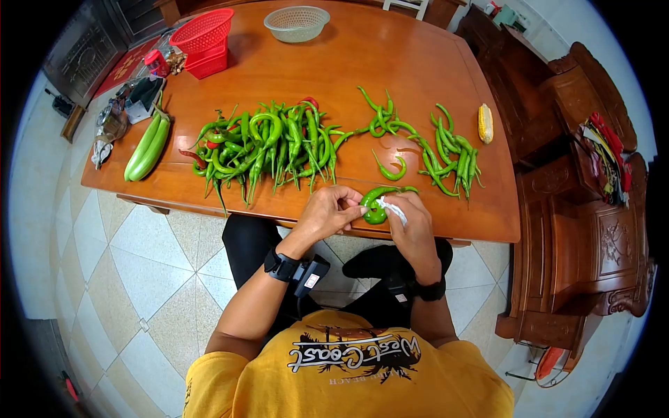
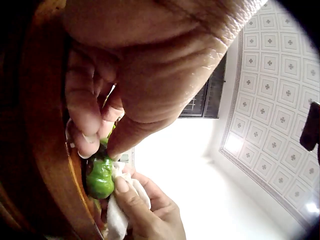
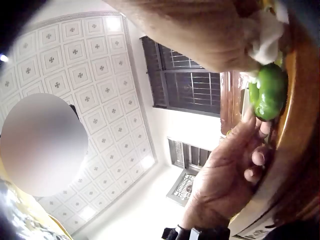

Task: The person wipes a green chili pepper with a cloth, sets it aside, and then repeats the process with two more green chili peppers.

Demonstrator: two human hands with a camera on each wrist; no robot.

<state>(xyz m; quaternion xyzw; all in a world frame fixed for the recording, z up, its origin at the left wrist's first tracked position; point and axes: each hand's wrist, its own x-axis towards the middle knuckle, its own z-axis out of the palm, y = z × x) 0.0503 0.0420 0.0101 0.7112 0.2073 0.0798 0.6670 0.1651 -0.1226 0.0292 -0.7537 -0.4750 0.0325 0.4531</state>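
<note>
At the table's near edge, my left hand (image 1: 326, 216) pinches a curled green chili pepper (image 1: 374, 214) between thumb and fingers. My right hand (image 1: 416, 233) holds a crumpled white tissue (image 1: 396, 209) against the same pepper. In the left wrist view, the glossy pepper (image 2: 100, 177) sits between the left fingertips and the tissue (image 2: 118, 215). The right wrist view shows the pepper (image 3: 271, 92) close by the table edge, with the left thumb touching its end. A single curved green pepper (image 1: 391, 169) lies on the table just beyond the hands.
A large heap of green peppers (image 1: 268, 146) with a few red ones spreads to the left. Smaller groups of peppers (image 1: 456, 157) lie right. Around them are an eggplant-like green vegetable (image 1: 148, 148), a corn cob (image 1: 486, 124), red baskets (image 1: 203, 42) and a pale colander (image 1: 297, 25) on the wooden table (image 1: 411, 56).
</note>
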